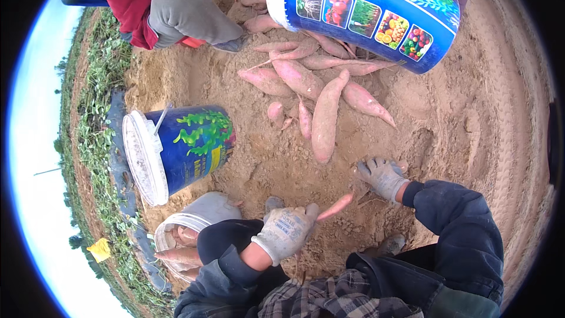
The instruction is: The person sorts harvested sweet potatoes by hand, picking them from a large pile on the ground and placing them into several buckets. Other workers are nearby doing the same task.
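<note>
My left hand (pixel 287 232), in a pale, soiled work glove with print on its back, grips a slender pink sweet potato (pixel 337 207) that points up and right. My right hand (pixel 383 177), gloved alike, is low over the sandy soil with its fingers pointing left. A pinkish piece, perhaps a sweet potato (pixel 402 165), shows at its far side; the palm is hidden, so I cannot tell whether it is held. Beyond both hands lies a heap of sweet potatoes (pixel 300 77), with one long sweet potato (pixel 329 119) nearest me.
A blue lidded bucket (pixel 190 145) stands at left. Below it, a white bucket (pixel 212 210) by my knee contains sweet potatoes. A large blue bucket (pixel 366 13) is beyond the heap. Another person's grey-clad knee (pixel 185 9) is at upper left. Tyre tracks (pixel 514 141) mark the soil at right.
</note>
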